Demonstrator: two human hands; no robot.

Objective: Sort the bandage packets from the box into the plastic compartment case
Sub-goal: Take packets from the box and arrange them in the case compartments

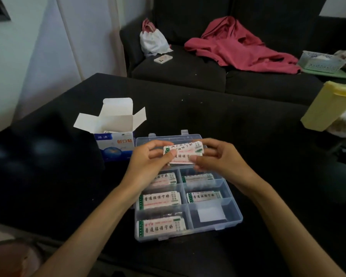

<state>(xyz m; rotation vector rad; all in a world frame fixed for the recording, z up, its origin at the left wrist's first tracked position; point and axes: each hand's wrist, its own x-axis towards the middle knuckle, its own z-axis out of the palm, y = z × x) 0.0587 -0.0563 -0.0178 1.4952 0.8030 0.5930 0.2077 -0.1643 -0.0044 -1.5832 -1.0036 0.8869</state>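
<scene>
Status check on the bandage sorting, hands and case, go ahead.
Left hand and right hand both pinch a stack of bandage packets above the compartment case. Five compartments hold packets. Box open beside the case. Nothing in the way.

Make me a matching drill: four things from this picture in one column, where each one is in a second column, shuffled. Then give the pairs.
Things
1. box
2. packets
3. red cloth
4. white slip

Places
A. on the sofa
B. near right compartment of the case
C. held by the left hand and right hand over the case
D. open on the table, left of the case's far end

Pairs: 1-D, 2-C, 3-A, 4-B
</scene>
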